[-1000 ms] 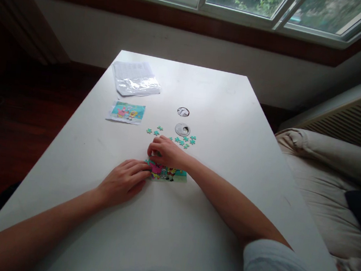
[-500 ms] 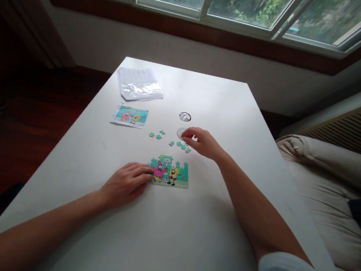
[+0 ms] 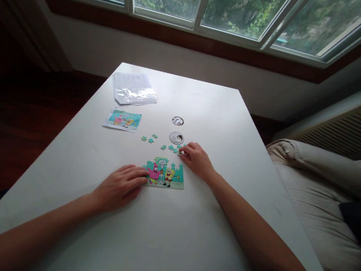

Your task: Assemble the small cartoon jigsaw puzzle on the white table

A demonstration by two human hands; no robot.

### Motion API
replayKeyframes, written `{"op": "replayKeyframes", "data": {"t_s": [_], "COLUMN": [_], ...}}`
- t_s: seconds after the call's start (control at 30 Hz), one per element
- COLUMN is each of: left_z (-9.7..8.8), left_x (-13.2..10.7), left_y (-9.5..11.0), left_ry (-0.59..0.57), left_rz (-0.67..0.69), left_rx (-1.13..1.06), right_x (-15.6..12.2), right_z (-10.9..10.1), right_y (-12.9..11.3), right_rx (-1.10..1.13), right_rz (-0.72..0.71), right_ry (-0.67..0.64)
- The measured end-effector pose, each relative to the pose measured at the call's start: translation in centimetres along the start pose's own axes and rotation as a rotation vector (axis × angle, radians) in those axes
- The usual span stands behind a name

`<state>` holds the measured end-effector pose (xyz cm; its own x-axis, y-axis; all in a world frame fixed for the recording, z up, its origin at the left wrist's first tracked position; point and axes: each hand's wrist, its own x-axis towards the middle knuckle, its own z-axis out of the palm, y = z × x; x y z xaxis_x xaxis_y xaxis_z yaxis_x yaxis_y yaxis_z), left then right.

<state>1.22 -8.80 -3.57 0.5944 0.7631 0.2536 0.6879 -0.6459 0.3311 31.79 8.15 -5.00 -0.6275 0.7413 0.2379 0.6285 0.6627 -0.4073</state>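
Observation:
A partly assembled jigsaw puzzle (image 3: 165,178) with cartoon figures lies flat on the white table, its upper edge uneven. My left hand (image 3: 121,186) rests flat at the puzzle's left side, fingertips touching it and covering a little of that edge. Just above the puzzle's upper right corner is my right hand (image 3: 195,158), thumb and fingers pinched on a small puzzle piece, mostly hidden by the fingertips. Several loose green-blue puzzle pieces (image 3: 171,147) lie close to those fingers. A few more loose pieces (image 3: 151,140) sit farther left.
A picture card (image 3: 125,121) showing the same figures lies at the left on the table (image 3: 209,112). Behind it are papers in a clear plastic bag (image 3: 135,90). A round hole (image 3: 178,121) and a grey disc (image 3: 176,137) sit mid-table. A cushioned seat (image 3: 307,197) stands right.
My right hand has come down from beside the grey disc toward the puzzle, uncovering the disc. My left hand stays at the puzzle's left side. The whole view has shifted slightly.

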Motion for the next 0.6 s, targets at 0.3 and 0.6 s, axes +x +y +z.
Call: {"op": "replayKeyframes", "data": {"t_s": [0.3,0.6], "left_z": [-0.8,-0.5], "left_x": [1.8,5.2], "left_y": [1.4,1.3], "left_ry": [-0.117,-0.18], "left_rz": [-0.01,0.055], "left_rx": [0.087,0.17], "right_x": [-0.3,-0.7], "right_z": [0.1,0.2], "right_y": [0.6,1.7], "right_rx": [-0.009,-0.015], "right_rz": [0.01,0.035], "right_ry": [0.028,0.07]}}
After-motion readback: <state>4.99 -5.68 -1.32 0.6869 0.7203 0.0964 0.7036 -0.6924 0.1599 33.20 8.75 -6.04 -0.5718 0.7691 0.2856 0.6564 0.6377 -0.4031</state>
